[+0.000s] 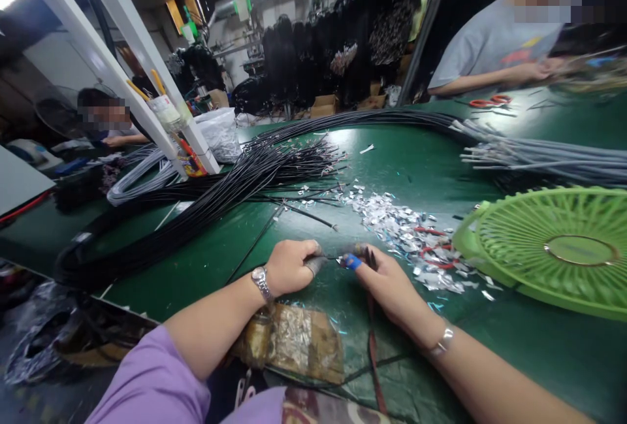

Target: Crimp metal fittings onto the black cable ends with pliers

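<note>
My left hand (pixel 292 268), a watch on its wrist, pinches a thin black cable (pixel 332 259) between thumb and fingers, which have grey coverings. My right hand (pixel 379 274) is closed at the cable's stripped-looking end, with blue tape (pixel 351 261) around its thumb. A dark, narrow tool (pixel 371 258) also sits in the right hand; its kind is not clear. Behind both hands lies a big bundle of black cables (pixel 196 215), its cut ends pointing right. Silvery foil scraps (pixel 386 215) are heaped just beyond my right hand.
A green fan (pixel 553 247) lies at the right, with red-handled tools (pixel 438 255) beside it among the scraps. Grey cables (pixel 548 153) are farther back. A taped cardboard piece (pixel 308 343) is at the near edge. Two co-workers sit across the table (pixel 421 163); a white post (pixel 142 65) rises left.
</note>
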`<act>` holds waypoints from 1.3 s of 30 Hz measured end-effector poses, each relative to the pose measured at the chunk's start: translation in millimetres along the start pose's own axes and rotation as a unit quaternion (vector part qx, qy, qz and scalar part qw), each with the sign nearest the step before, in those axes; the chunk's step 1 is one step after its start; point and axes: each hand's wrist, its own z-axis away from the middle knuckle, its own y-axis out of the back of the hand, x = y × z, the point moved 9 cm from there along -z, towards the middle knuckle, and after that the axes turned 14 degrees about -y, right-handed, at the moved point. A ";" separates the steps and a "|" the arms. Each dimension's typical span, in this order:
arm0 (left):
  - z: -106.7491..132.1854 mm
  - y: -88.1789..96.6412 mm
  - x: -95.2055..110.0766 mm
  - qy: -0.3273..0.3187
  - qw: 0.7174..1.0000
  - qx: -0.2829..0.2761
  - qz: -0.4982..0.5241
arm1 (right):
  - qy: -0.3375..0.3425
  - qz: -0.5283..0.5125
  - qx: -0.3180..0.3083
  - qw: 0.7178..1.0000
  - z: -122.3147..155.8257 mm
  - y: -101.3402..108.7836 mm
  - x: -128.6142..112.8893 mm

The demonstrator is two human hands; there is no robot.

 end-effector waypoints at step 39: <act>3.8 -14.7 41.9 -0.189 0.922 -0.065 -0.331 | -0.307 -0.283 -0.164 0.894 10.8 -46.8 48.7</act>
